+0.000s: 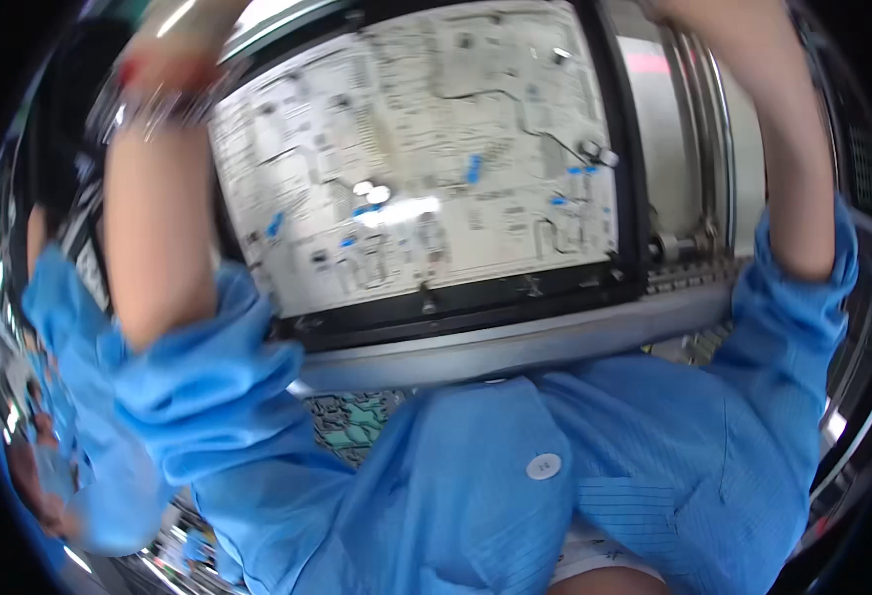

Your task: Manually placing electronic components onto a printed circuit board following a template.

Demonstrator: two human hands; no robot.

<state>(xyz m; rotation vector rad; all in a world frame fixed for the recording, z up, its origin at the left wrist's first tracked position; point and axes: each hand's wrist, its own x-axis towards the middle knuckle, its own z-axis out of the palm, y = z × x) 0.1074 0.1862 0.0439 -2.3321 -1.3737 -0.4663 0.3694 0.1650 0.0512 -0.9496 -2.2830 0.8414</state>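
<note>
Head view, the only one: you're leaning over a big pale circuit panel sitting in a black frame, with a grey metal rail running along its near edge; both your forearms go up past the panel, left one on the left side, right one on the right, blue sleeves pushed back to the elbows.

Your left hand is right at the top edge, blurred, with something red and shiny at the wrist; can't tell if it's spread, pinched or gripping anything; your right hand is cut off by the top of the picture, so no way to call that one either.

The panel lies flat inside the frame between your arms, little blue bits dotted over it, a bright glare spot near the middle; metal rails run along its right side.

My read: you've got both arms at the far corners, so this looks like the seat-or-lift stage on the panel; if so, the next move wants both sides going evenly so it doesn't cock in the frame.
</note>
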